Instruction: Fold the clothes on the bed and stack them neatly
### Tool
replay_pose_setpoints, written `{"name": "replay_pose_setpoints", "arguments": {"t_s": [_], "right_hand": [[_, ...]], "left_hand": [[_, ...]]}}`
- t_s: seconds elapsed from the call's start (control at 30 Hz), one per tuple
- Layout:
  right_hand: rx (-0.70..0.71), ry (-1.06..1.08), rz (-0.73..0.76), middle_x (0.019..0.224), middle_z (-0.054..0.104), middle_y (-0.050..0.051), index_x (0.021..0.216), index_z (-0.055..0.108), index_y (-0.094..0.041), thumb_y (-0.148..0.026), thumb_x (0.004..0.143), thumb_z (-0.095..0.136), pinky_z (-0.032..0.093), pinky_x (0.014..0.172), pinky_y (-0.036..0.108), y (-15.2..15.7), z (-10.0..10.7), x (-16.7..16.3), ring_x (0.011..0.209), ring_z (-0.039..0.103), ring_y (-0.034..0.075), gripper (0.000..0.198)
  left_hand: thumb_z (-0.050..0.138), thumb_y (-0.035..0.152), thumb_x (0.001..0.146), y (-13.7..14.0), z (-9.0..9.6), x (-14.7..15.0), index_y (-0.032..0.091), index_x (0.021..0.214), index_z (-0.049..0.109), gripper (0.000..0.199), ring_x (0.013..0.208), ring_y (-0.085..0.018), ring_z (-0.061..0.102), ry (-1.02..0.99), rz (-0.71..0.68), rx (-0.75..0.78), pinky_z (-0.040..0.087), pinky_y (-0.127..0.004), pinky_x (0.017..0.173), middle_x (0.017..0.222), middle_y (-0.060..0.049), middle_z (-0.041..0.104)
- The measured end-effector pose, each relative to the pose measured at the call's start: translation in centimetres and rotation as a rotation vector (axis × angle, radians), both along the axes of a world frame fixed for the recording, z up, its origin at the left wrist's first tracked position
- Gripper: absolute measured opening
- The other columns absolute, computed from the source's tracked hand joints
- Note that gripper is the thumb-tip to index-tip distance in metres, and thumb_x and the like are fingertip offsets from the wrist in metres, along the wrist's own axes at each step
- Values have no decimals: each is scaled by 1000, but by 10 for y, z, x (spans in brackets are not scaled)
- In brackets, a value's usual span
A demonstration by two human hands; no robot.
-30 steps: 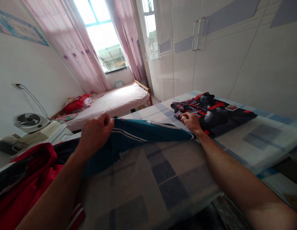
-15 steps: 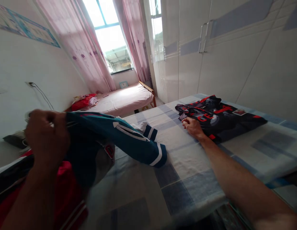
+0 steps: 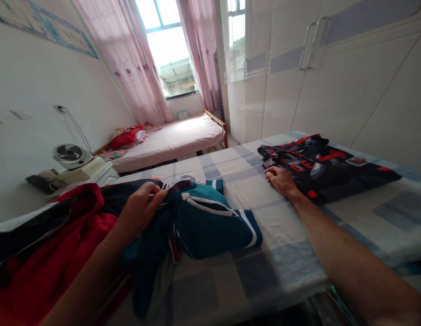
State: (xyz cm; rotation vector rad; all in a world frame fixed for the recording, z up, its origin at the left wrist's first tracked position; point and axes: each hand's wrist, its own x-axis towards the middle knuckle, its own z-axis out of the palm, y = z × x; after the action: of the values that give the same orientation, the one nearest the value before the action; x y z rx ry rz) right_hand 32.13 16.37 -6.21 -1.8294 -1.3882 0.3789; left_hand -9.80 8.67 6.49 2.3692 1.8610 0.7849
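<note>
My left hand [image 3: 142, 206] is closed on the upper edge of a teal jacket [image 3: 203, 231] with white-striped ribbed trim and a pale-edged slit pocket. The jacket's right part lies on the checked bed sheet, and its near part hangs in dark folds below my hand. My right hand [image 3: 280, 179] rests at the left edge of a folded black garment [image 3: 349, 179] with red lettering. Its fingers are curled in, with nothing visible in them. Left of my left forearm is a red and black jacket [image 3: 84, 226], heaped up.
The checked sheet [image 3: 237, 181] covers the bed before me. Beyond it stands a second bed with a pink sheet [image 3: 183, 136] and red cloth [image 3: 129, 136] on it. A small fan [image 3: 69, 155] stands at left. White wardrobe doors [image 3: 353, 77] line the right side.
My left hand has come down and to the right with the teal jacket, which now bunches on the bed. My right hand stays beside the black garment. The view has shifted slightly left.
</note>
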Motion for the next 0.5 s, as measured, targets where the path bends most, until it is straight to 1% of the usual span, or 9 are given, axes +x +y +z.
{"name": "replay_pose_setpoints", "arguments": {"t_s": [0.03, 0.1, 0.17, 0.2, 0.27, 0.37, 0.43, 0.47, 0.5], "right_hand": [[-1, 2, 4, 74, 69, 3, 89, 65, -15, -15, 79, 46, 45, 59, 20, 0, -1, 0, 60, 64, 10, 21], [-3, 2, 13, 73, 69, 2, 88, 65, -16, -16, 79, 47, 44, 58, 19, 1, -3, 1, 60, 64, 10, 21], [-3, 0, 20, 72, 69, 1, 87, 65, -17, -17, 78, 48, 44, 57, 19, 1, -5, 1, 59, 64, 10, 19], [-3, -1, 22, 71, 69, 1, 86, 65, -17, -17, 78, 48, 44, 57, 19, 2, -5, 2, 59, 64, 10, 19], [-2, -2, 24, 72, 69, 1, 86, 65, -17, -17, 78, 49, 44, 57, 19, 2, -6, 2, 59, 64, 10, 18], [-3, 2, 32, 73, 70, 2, 87, 64, -17, -17, 79, 48, 45, 57, 19, 2, -7, 2, 59, 64, 10, 18], [-11, -1, 40, 73, 70, 1, 87, 64, -17, -18, 79, 47, 45, 57, 19, 1, -7, 3, 59, 64, 10, 18], [-16, -5, 43, 73, 70, 1, 87, 64, -17, -18, 79, 47, 45, 58, 20, 2, -7, 3, 59, 64, 10, 18], [-20, -8, 44, 74, 70, 1, 87, 64, -17, -18, 79, 48, 45, 59, 20, 2, -7, 4, 60, 64, 11, 18]], "left_hand": [[42, 58, 80, 3, -13, 4, 17, 103, 57, 49, 97, -26, 61, 13, -15, -54, 47, -40, 88, 106, -9, 63], [49, 60, 76, 9, -37, 7, 14, 129, 43, 71, 123, -29, 47, 26, -31, -127, 38, -41, 101, 135, -15, 48], [58, 59, 70, 14, -53, 12, 14, 141, 28, 89, 131, -30, 39, 38, -40, -192, 35, -40, 104, 145, -16, 37], [60, 56, 68, 16, -56, 15, 15, 141, 29, 90, 127, -30, 44, 42, -36, -229, 38, -39, 101, 141, -16, 43], [62, 47, 66, 21, -55, 23, 19, 133, 43, 74, 107, -28, 61, 51, -14, -285, 47, -36, 87, 119, -10, 63], [58, 35, 66, 32, -28, 26, 20, 110, 61, 47, 83, -25, 66, 50, 27, -270, 50, -33, 74, 88, -4, 71], [59, 35, 66, 40, 4, 7, 18, 108, 62, 46, 85, -27, 64, 51, 97, -166, 49, -36, 75, 88, -5, 70], [60, 37, 66, 42, 22, -9, 19, 110, 61, 47, 85, -28, 64, 65, 173, -47, 49, -37, 74, 88, -5, 70], [59, 38, 70, 43, 40, -30, 20, 109, 62, 43, 88, -27, 63, 74, 186, 0, 49, -37, 75, 90, -4, 69]]}}
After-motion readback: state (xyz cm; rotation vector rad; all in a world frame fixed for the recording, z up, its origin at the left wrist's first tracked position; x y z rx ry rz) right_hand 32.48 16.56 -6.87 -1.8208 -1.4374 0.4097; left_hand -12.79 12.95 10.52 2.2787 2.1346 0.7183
